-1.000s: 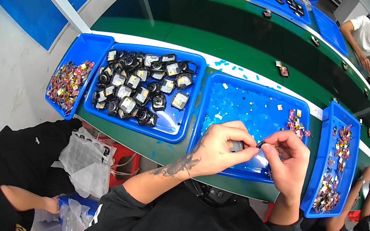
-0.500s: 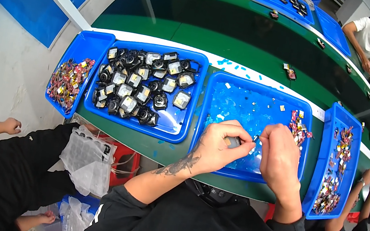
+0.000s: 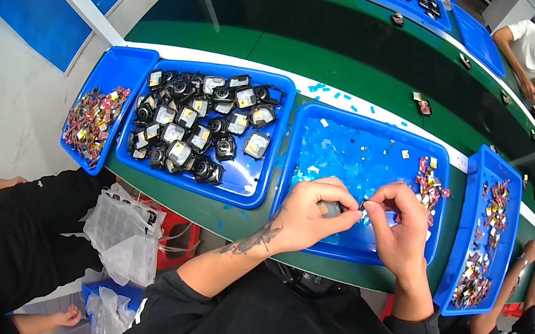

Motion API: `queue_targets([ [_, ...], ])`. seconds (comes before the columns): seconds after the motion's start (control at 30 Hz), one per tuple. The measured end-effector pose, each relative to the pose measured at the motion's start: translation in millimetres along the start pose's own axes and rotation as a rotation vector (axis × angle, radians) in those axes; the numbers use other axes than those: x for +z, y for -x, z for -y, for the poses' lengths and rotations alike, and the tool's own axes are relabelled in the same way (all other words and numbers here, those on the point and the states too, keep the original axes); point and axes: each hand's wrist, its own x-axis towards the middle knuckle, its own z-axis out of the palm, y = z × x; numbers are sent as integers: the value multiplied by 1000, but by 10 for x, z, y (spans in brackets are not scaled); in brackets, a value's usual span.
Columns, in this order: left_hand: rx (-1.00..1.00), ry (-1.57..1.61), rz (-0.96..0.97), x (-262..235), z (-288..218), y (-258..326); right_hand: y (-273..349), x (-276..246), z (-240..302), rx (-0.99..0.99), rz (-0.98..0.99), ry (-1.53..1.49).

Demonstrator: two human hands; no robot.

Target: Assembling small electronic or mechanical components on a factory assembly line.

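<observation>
Basically, left hand [image 3: 312,211] has its fingers clamped on a grey part [image 3: 330,209], over the middle blue tray [image 3: 374,122], probably so waste joins the blue scraps [image 3: 312,152] there. Right hand's [image 3: 402,235] fingers meet a tiny dark piece [image 3: 363,204]; can't tell if gripping.

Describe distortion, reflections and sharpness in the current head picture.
In the head view, the white strip bends, black surrounding the rounded image; the green belt carries a dark band and pale reflected streak; the piece between left hand and right hand is too small to make out.

Downward fisheye view from head-height
</observation>
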Motion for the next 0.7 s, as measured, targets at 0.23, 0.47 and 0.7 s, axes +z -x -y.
queue_targets([
  [0.23, -39, -31, 8, -2, 36, -3, -46, 2, -4, -242, 85, 280],
  [0.47, -126, 108, -113, -44, 3, -28, -13, -82, -195, -54, -8, 408],
  [0.7, -312, 484, 88, -7, -5, 6, 72, 113, -293, 164, 166, -674],
])
